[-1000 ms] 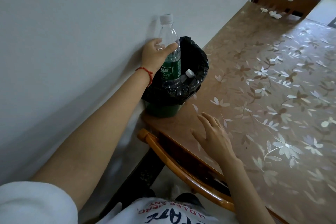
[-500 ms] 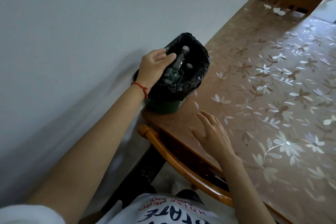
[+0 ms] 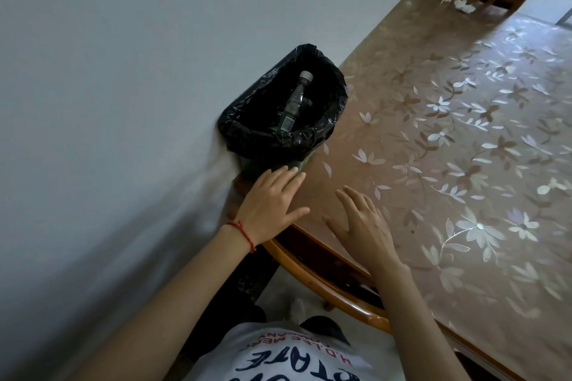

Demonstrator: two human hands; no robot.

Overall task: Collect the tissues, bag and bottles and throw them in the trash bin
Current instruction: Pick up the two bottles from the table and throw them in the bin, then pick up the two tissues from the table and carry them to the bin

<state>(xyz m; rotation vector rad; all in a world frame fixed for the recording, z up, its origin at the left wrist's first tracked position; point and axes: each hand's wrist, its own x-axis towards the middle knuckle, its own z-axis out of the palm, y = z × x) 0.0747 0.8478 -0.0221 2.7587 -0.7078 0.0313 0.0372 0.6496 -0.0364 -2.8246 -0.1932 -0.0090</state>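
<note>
The person wore a white short-sleeved T-shirt (image 3: 297,353) printed with large dark blue block letters and a line of smaller red letters. A thin red string bracelet (image 3: 243,233) circled the left wrist. Both forearms were bare.

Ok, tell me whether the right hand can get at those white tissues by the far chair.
Probably not from here: the right hand rests flat near the table's close edge, while the tissues lie at the far end, though nothing blocks the tabletop between.

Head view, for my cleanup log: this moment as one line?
bottle: in trash bin | left hand: open, empty | right hand: open on table | tissues: far end
</note>
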